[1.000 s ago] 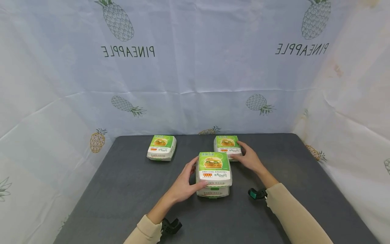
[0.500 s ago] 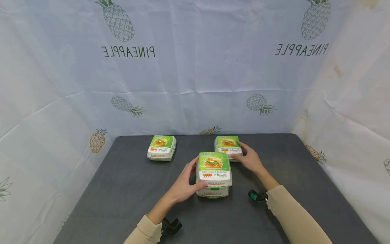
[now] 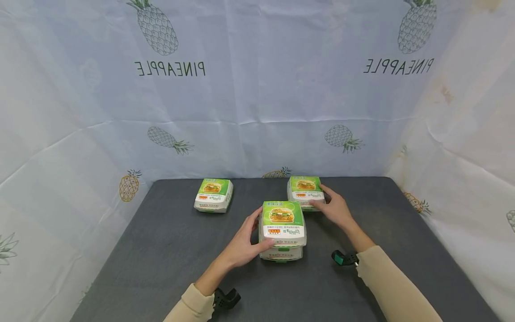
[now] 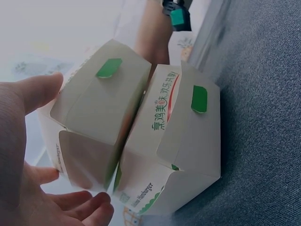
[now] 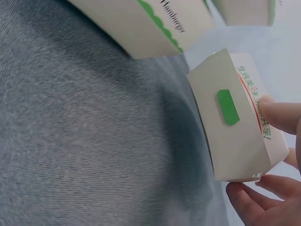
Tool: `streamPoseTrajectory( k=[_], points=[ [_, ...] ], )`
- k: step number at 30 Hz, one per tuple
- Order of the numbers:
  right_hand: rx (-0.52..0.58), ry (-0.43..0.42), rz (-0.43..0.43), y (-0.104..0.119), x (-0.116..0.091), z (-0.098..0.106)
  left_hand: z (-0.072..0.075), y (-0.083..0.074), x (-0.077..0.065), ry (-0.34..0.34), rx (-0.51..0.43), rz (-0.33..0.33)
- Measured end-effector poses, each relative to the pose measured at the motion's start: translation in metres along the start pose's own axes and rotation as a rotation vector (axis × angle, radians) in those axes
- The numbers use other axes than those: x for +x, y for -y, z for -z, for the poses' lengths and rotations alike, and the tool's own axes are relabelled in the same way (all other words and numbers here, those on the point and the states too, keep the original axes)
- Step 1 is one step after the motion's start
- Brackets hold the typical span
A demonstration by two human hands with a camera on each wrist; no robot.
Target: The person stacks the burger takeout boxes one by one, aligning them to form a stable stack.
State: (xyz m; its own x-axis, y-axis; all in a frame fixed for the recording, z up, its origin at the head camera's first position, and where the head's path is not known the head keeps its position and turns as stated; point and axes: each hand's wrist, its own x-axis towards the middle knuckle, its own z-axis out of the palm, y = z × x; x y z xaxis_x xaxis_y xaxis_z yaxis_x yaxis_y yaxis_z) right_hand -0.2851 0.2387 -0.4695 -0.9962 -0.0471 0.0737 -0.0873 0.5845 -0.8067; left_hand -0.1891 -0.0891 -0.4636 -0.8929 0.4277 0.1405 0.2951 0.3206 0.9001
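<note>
Two burger boxes stand stacked near the table's middle, each white with green on it. My left hand (image 3: 243, 243) grips the upper burger box (image 3: 283, 219) from its left side, thumb at the front. Below it, the lower burger box (image 4: 190, 122) rests on the table, slightly apart from the upper one along the visible seam. Behind the stack to the right, my right hand (image 3: 335, 208) holds another burger box (image 3: 305, 188) by its right side, thumb on the front slope (image 5: 256, 106). That box looks slightly raised, with a shadow beside it in the right wrist view.
A further burger box (image 3: 213, 195) sits at the back left of the dark grey table (image 3: 169, 259). Pineapple-print cloth (image 3: 257, 89) hangs behind the table and along both sides. Each wrist carries a black camera.
My right hand has moved the back right burger box a little to the right and up in the head view. The left hand and the stack have stayed put.
</note>
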Motion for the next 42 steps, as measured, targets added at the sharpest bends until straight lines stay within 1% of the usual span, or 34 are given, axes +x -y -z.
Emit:
streamPoseTrajectory(
  k=[6,15,20,26,35,42],
  points=[
    [0.021,-0.010,0.002,0.007,-0.001,0.006,-0.001,-0.001,-0.001,-0.006,0.001,-0.002],
    [0.033,-0.031,0.048,0.020,-0.005,0.018,-0.002,0.001,-0.002,-0.010,-0.002,-0.001],
    [0.042,-0.038,0.068,0.029,-0.008,0.023,-0.002,0.001,-0.002,-0.011,0.000,-0.021],
    [0.041,-0.047,0.085,0.041,-0.011,0.031,-0.002,0.001,-0.002,-0.014,0.004,-0.024],
    [0.032,-0.064,0.107,0.059,-0.019,0.042,-0.003,-0.001,-0.001,-0.017,-0.001,-0.028],
    [0.021,-0.069,0.121,0.068,-0.028,0.046,-0.002,0.000,0.001,-0.015,0.007,-0.033]
  ],
)
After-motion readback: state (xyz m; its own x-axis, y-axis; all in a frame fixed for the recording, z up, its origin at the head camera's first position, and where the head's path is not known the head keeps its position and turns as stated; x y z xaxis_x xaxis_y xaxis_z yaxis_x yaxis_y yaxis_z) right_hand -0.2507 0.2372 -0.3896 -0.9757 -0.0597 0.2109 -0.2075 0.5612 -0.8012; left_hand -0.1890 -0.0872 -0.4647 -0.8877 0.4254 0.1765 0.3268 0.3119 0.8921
